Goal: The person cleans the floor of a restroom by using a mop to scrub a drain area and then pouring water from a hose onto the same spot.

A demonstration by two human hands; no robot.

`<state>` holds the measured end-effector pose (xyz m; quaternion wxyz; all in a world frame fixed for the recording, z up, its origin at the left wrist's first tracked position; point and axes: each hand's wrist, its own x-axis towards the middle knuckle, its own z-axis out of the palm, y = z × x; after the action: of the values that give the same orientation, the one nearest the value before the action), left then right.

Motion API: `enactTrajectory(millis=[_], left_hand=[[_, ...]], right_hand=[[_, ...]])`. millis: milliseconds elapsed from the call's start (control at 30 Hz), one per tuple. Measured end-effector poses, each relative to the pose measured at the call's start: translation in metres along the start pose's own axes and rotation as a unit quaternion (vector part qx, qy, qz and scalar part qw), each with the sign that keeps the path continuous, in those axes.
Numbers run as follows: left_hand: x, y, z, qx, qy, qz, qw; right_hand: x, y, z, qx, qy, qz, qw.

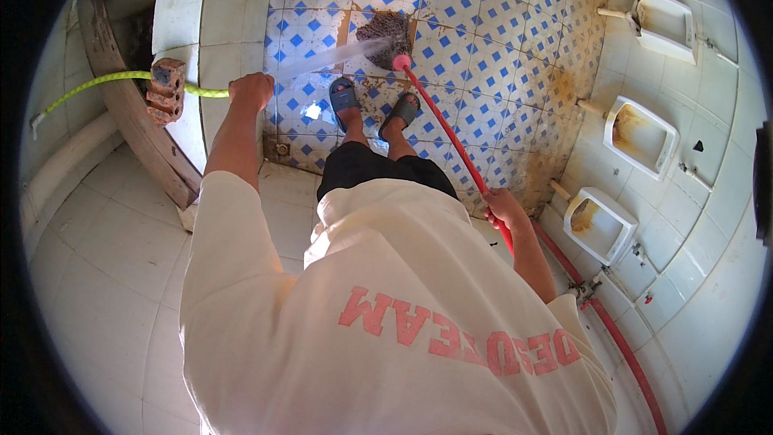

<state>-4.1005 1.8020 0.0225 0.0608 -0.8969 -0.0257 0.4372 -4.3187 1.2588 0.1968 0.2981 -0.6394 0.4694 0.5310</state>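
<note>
My left hand grips the end of a yellow-green hose, close to the tiled ledge. From it a stream of water shoots right onto a grey-brown mop head that lies spread on the wet floor. The mop's red handle slants down from a pink socket at the head to my right hand, which is closed around it at my right side. Below the grip the handle passes behind my shirt. My feet in dark slide sandals stand just short of the mop head.
The floor has white tiles with blue diamonds and brown stains. Several stained urinals line the right wall, with a red pipe below. A brick rests over the hose beside a wooden beam. A floor drain is left of my feet.
</note>
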Motion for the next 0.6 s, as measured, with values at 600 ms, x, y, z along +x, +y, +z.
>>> enactTrajectory(millis=[600], left_hand=[[-0.007,0.003,-0.014,0.032,-0.041,0.063,0.997]], right_hand=[[-0.004,-0.012,0.004,-0.076,0.017,0.014,0.997]])
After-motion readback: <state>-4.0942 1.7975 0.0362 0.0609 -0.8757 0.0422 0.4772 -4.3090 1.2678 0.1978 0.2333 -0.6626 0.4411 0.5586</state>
